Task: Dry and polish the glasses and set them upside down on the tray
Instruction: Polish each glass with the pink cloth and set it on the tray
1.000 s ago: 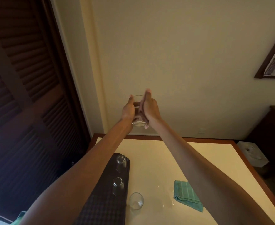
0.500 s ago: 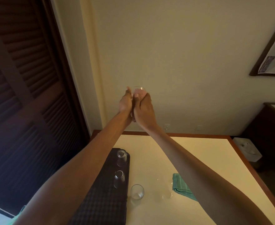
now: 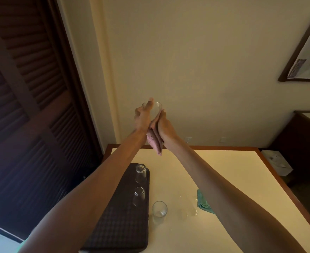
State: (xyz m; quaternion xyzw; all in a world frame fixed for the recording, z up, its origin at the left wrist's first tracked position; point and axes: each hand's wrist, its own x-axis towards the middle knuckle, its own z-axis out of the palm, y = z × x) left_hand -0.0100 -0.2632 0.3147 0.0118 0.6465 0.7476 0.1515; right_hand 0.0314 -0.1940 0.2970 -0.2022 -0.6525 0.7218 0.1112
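Note:
Both arms are raised in front of the wall. My left hand [image 3: 142, 115] grips a clear glass [image 3: 156, 108] held up high. My right hand [image 3: 164, 125] presses a pink cloth [image 3: 155, 141] against the glass, and the cloth hangs down below the hands. On the dark tray [image 3: 121, 220] at the table's left stand two glasses upside down, the far one [image 3: 140, 173] and the near one [image 3: 139, 195]. A third glass [image 3: 159, 209] stands upright on the table just right of the tray.
A folded green cloth [image 3: 203, 203] lies on the cream table [image 3: 232, 179], partly hidden by my right forearm. Dark louvred doors fill the left. A framed picture [image 3: 307, 57] hangs at upper right, and a dark cabinet [image 3: 307, 136] stands to the right.
The hands turned around the glass and shifted slightly left. The pink cloth now hangs out below them, and the glass rim shows above the fingers.

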